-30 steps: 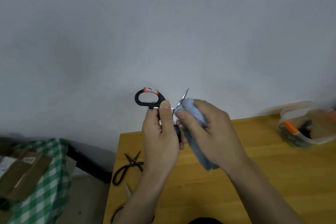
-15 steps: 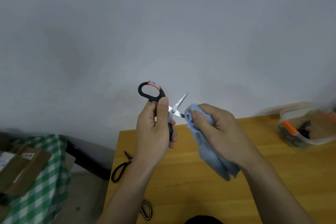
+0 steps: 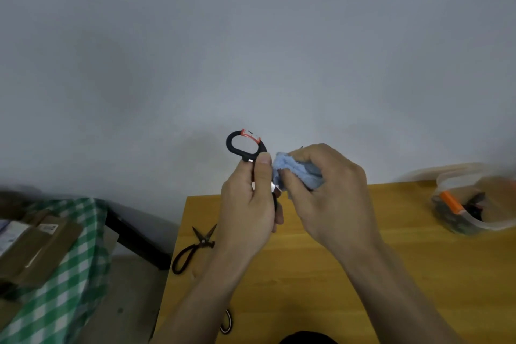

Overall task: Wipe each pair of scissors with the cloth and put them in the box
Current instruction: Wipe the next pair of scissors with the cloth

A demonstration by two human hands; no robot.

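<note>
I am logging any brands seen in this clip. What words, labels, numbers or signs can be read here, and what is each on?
No text can be read.
White label on the brown cardboard package at left: print too small and blurred.
Red-and-white patch on the handle loop of the black-handled scissors held by the left hand: dark marks, not legible.
Clear plastic box at right: blurred, no label visible.

Plain room: wooden table [image 3: 418,274], parcels [image 3: 33,248].
</note>
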